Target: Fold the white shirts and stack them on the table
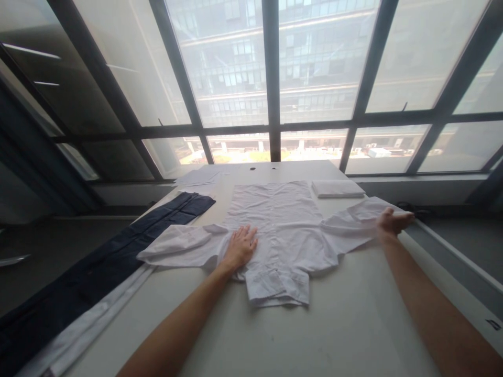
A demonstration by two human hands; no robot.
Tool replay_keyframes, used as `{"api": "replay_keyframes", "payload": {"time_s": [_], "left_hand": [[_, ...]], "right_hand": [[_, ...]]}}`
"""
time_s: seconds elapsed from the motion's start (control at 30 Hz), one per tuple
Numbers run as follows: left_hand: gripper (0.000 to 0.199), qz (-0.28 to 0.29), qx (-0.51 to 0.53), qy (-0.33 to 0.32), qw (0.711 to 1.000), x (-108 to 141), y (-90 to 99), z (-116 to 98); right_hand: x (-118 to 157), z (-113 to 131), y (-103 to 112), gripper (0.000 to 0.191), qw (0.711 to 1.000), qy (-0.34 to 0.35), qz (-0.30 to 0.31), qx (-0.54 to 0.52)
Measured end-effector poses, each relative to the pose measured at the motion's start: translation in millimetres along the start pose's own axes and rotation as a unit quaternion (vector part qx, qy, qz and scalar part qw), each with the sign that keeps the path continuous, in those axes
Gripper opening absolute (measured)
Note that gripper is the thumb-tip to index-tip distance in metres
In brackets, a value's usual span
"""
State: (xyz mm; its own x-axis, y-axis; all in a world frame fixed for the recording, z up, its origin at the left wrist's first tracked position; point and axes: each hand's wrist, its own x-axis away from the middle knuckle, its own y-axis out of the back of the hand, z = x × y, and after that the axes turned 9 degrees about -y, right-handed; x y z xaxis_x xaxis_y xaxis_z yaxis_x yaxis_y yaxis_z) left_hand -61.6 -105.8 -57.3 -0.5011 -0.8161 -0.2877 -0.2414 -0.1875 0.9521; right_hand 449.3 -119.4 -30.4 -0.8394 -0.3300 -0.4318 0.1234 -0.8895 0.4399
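Observation:
A white button-up shirt (275,209) lies spread on the white table (298,335), its collar toward me and its sleeves out to both sides. My left hand (240,246) rests flat on the shirt's left shoulder area, fingers stretched. At the far end of the right sleeve is my right hand (394,221), closed around the cuff at the table's right edge. Part of the cuff is hidden by that hand. The left sleeve reaches over toward dark trousers.
Dark trousers (149,230) lie along the left table edge, with white cloth (98,319) beside them. A folded white cloth (338,188) sits at the back right. Sheets of paper (198,176) lie at the back left. Large windows (231,63) stand beyond the table.

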Motion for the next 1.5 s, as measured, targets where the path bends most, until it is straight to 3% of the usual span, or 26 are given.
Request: {"api": "replay_keyframes", "payload": {"time_s": [0.1, 0.17, 0.23, 0.3, 0.4, 0.53, 0.6, 0.7, 0.87, 0.97, 1.07, 1.13, 1.2, 1.33, 1.5], "left_hand": [[0.047, -0.003, 0.009, 0.003, 1.0, -1, -1.2, 1], [0.047, -0.008, 0.022, 0.005, 1.0, -1, -3.2, 3], [0.047, -0.013, 0.04, 0.007, 0.999, -1, -5.7, 5], [0.046, -0.019, 0.059, 0.009, 0.998, -2, -7.8, 8], [0.045, -0.025, 0.081, 0.012, 0.996, -2, -9.5, 11], [0.044, -0.041, 0.137, 0.022, 0.99, -1, -10.1, 13], [0.043, -0.059, 0.173, 0.024, 0.983, 0, -10.0, 12], [0.047, -0.062, 0.193, 0.018, 0.979, 1, -8.7, 10], [0.056, -0.013, 0.134, 0.009, 0.991, 2, -1.0, 6], [0.055, 0.0, 0.089, -0.003, 0.996, -1, 6.7, -1], [0.053, 0.003, 0.066, -0.055, 0.996, -4, 11.4, -13], [0.053, 0.025, 0.063, -0.1, 0.993, -4, 11.2, -22], [0.055, 0.057, 0.052, -0.132, 0.988, -3, 9.5, -29], [0.06, 0.088, 0.022, -0.152, 0.984, 1, 9.0, -34], [0.061, 0.093, 0.043, -0.142, 0.985, 2, 9.8, -34]], "right_hand": [[-14, -11, 13, 0.08, 0.99, -0.108, -0.09, -0.005], [-11, -6, 15, 0.08, 0.994, -0.056, -0.095, 0.002], [4, 8, 14, 0.061, 0.997, 0.054, -0.047, 0.011], [29, 28, 9, 0.044, 0.989, 0.135, 0.049, 0.018], [79, 52, 0, 0.036, 0.964, 0.162, 0.194, 0.082], [129, 56, -10, 0.048, 0.918, 0.187, 0.301, 0.179], [134, 47, -12, 0.058, 0.896, 0.185, 0.335, 0.225], [122, 30, -15, 0.065, 0.868, 0.193, 0.377, 0.258], [99, 15, -12, 0.065, 0.856, 0.208, 0.387, 0.27], [109, 29, -5, 0.06, 0.887, 0.217, 0.328, 0.242], [137, 56, 2, 0.054, 0.912, 0.256, 0.282, 0.151], [160, 73, 6, 0.053, 0.888, 0.313, 0.322, 0.101], [180, 84, 8, 0.054, 0.843, 0.364, 0.386, 0.094], [197, 82, 8, 0.065, 0.765, 0.385, 0.492, 0.159], [194, 73, 4, 0.07, 0.749, 0.374, 0.515, 0.185]]}}
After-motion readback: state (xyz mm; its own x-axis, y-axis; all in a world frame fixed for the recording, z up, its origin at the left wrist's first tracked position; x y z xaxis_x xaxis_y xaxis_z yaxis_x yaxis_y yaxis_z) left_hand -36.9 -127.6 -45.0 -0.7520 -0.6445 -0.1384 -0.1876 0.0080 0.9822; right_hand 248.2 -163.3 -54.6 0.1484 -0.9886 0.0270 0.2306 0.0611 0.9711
